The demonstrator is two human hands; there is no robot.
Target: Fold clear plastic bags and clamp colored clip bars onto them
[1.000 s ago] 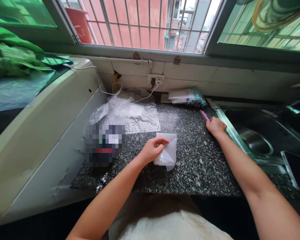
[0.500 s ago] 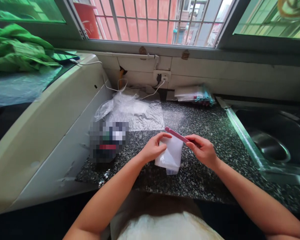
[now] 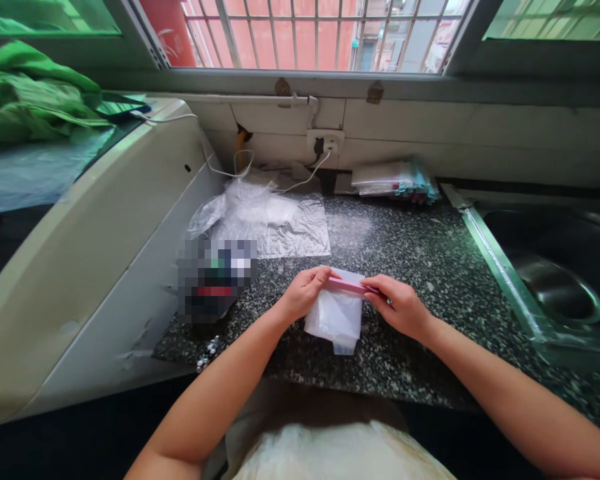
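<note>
A small translucent plastic bag point(image 3: 334, 317) hangs just over the dark speckled counter. Across its upper part lies a slim pink bag clip point(image 3: 347, 286), nearly level. My left hand point(image 3: 307, 290) pinches the bag's upper left corner along with the clip's left end. At the right, my right hand point(image 3: 393, 300) grips the clip's other end between thumb and fingers, beside the bag's edge. Fingertips partly cover both ends of the clip, and whether its halves are closed cannot be made out.
Crumpled clear plastic point(image 3: 280, 220) spreads behind my left hand. A pixelated object point(image 3: 217, 283) stands at left, with a beaded item point(image 3: 209, 353) near it. Packs with teal and pink ends point(image 3: 397, 181) lie by the wall. A sink point(image 3: 500, 280) is at right, a white appliance point(image 3: 130, 220) at left.
The pink clip has gone from slanting beside the bag's top to lying level across it. My left hand has closed onto the bag and clip; my right hand has come slightly inward.
</note>
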